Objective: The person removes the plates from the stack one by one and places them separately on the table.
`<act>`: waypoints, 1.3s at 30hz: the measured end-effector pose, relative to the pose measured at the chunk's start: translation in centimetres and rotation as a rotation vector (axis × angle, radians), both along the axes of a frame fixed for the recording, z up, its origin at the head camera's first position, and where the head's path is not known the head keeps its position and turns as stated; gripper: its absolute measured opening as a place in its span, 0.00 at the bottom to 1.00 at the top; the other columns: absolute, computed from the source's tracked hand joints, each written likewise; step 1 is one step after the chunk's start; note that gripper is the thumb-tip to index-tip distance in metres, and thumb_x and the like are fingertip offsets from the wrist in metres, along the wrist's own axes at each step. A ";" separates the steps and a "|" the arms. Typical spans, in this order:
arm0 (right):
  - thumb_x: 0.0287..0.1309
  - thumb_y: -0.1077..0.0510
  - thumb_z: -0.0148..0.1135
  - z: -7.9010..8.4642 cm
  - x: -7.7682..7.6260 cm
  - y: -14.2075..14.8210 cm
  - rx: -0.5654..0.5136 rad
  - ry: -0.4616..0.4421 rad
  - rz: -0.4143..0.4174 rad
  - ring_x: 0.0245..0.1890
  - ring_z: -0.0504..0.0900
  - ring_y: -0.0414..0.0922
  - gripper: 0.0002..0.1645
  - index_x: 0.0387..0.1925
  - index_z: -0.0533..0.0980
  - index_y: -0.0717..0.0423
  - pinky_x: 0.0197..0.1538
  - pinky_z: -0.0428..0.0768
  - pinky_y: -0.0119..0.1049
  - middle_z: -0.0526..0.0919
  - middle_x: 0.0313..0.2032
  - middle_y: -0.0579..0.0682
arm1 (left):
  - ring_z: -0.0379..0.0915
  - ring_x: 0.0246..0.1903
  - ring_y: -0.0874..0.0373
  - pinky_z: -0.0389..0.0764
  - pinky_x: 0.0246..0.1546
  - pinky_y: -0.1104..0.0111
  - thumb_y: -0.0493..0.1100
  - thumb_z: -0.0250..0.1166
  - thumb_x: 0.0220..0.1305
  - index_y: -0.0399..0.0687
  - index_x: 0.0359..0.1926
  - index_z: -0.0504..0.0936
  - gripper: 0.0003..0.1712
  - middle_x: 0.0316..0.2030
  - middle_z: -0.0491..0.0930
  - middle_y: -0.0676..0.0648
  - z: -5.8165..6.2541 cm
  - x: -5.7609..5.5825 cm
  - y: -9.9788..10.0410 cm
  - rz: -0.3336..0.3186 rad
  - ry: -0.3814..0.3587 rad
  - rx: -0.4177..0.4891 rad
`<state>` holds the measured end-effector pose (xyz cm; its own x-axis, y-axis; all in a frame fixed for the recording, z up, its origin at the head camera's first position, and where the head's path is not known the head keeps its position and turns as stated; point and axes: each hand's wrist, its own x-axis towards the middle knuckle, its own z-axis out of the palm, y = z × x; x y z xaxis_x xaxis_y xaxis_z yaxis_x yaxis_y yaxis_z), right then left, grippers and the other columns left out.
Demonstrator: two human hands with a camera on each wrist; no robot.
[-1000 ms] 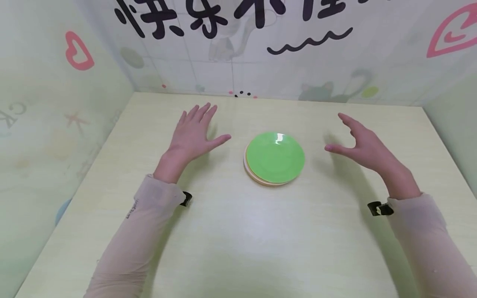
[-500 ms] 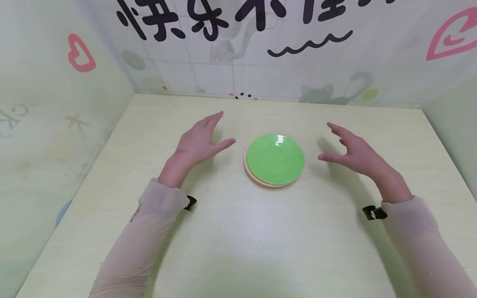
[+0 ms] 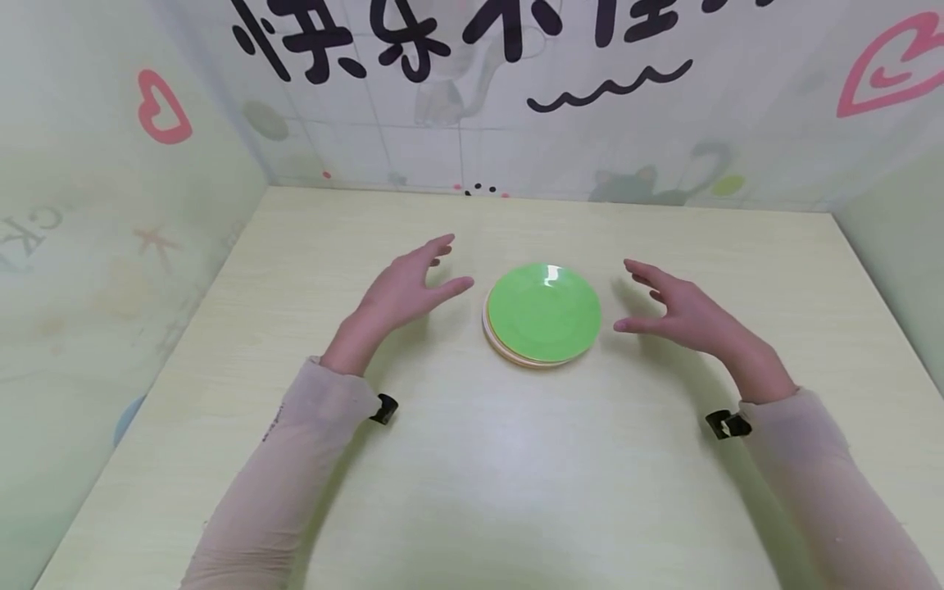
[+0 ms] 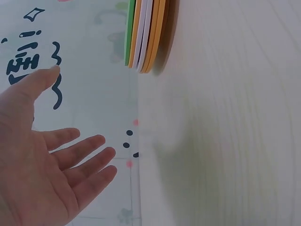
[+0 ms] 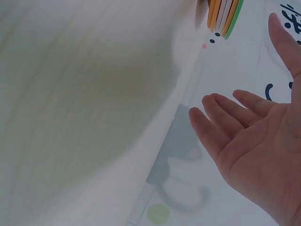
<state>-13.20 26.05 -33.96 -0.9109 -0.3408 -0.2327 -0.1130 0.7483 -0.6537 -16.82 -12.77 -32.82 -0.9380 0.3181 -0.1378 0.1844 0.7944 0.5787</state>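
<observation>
A stack of several round plates lies on the table, with a green plate [image 3: 546,313] on top. In the left wrist view the edges of orange and white plates [image 4: 146,37] show beneath the green one. My left hand [image 3: 401,291] hovers left of the stack, thumb spread from the fingers, apart from the plates. On the other side my right hand [image 3: 689,313] hovers close to the stack's right rim, its thumb and fingers parted. Neither hand holds anything. The right wrist view shows the right palm [image 5: 258,150] facing the stack [image 5: 223,16].
The pale wood-grain table [image 3: 501,492] meets a printed back wall [image 3: 339,123] with dark lettering. Side walls stand at left [image 3: 88,287] and right [image 3: 900,246]. Each wrist bears a black strap, such as the left strap [image 3: 384,409].
Both hands have moved inward toward the plate stack, the right one farther and also nearer to me. The left fingers have bent over from a spread pose. The plates have stayed put.
</observation>
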 end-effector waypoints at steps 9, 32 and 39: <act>0.57 0.42 0.71 -1.0 0.1 -0.7 -0.022 -0.007 0.046 0.72 0.60 0.69 0.58 0.79 0.49 0.50 0.74 0.63 0.64 0.54 0.78 0.55 | 0.67 0.69 0.49 0.73 0.70 0.53 0.63 0.61 0.67 0.54 0.75 0.60 0.42 0.72 0.67 0.50 -0.9 0.2 1.0 -0.012 -0.102 0.188; 0.55 0.42 0.73 -1.7 0.1 -2.2 -0.033 -0.021 0.128 0.70 0.65 0.68 0.60 0.78 0.50 0.55 0.75 0.62 0.62 0.56 0.77 0.59 | 0.72 0.64 0.51 0.79 0.63 0.55 0.47 0.71 0.61 0.52 0.70 0.69 0.37 0.67 0.72 0.49 -2.3 0.8 4.1 0.048 -0.280 0.281; 0.54 0.44 0.74 -1.8 0.0 -2.6 -0.056 -0.011 0.146 0.72 0.63 0.66 0.60 0.77 0.50 0.59 0.75 0.63 0.60 0.57 0.76 0.61 | 0.73 0.62 0.51 0.79 0.63 0.57 0.43 0.73 0.59 0.49 0.69 0.69 0.39 0.66 0.73 0.49 -2.4 0.9 4.8 0.062 -0.274 0.275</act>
<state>-13.22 23.45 -35.72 -0.8481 -0.4823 -0.2194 -0.2106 0.6869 -0.6956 -15.96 -7.99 -35.24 -0.8968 0.3219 -0.3034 -0.0500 0.6077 0.7926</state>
